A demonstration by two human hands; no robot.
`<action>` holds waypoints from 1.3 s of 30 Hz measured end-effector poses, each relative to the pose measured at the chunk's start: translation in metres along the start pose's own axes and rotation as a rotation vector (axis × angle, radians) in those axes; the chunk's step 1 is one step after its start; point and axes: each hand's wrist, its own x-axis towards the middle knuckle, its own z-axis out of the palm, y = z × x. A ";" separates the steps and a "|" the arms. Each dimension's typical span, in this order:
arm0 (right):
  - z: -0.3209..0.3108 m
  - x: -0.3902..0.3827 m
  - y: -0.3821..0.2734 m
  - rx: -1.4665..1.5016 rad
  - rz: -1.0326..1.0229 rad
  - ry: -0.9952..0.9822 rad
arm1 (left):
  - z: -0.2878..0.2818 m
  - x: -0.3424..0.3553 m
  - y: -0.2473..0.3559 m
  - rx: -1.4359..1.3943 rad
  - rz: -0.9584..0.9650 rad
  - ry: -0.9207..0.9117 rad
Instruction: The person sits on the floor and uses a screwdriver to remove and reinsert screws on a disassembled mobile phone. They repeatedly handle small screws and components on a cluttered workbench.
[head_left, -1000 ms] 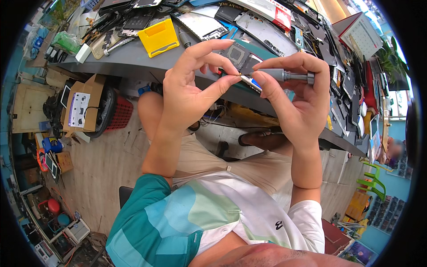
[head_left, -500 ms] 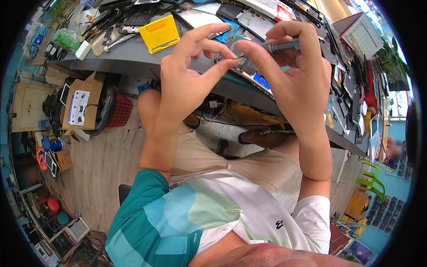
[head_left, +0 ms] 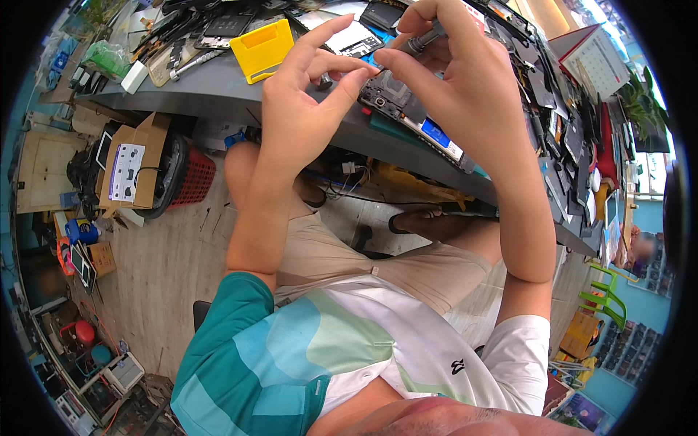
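My left hand (head_left: pixel 302 109) is raised above the front edge of the desk. Its thumb and forefinger pinch at something too small to make out. Close beside those fingertips, my right hand (head_left: pixel 465 87) is closed around a slim screwdriver (head_left: pixel 422 42) with a grey, ridged handle. The tips of both hands nearly meet, and the tool's far end is hidden by my fingers. Just below them an opened phone (head_left: pixel 396 98) lies at the desk edge, its inner parts showing and a blue patch along its lower part.
A yellow plastic case (head_left: pixel 263 52) sits on the grey desk (head_left: pixel 211 93) to the left. Phone parts (head_left: pixel 567 131) crowd the right side. A desk calendar (head_left: pixel 592 62) stands at the far right. A cardboard box (head_left: pixel 138 163) and a red basket (head_left: pixel 195 178) are on the floor.
Both hands have shifted up and slightly left, the right hand more so, with the screwdriver. More of the opened phone now shows beneath them.
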 end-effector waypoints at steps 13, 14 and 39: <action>0.003 0.009 0.007 -0.005 0.117 -0.113 | 0.000 -0.006 0.000 0.143 0.041 -0.015; 0.002 0.009 0.004 -0.022 0.101 -0.119 | -0.001 -0.007 0.000 0.151 0.045 -0.015; -0.001 0.039 -0.002 -0.498 0.012 -0.289 | 0.006 -0.006 -0.002 0.529 0.127 0.013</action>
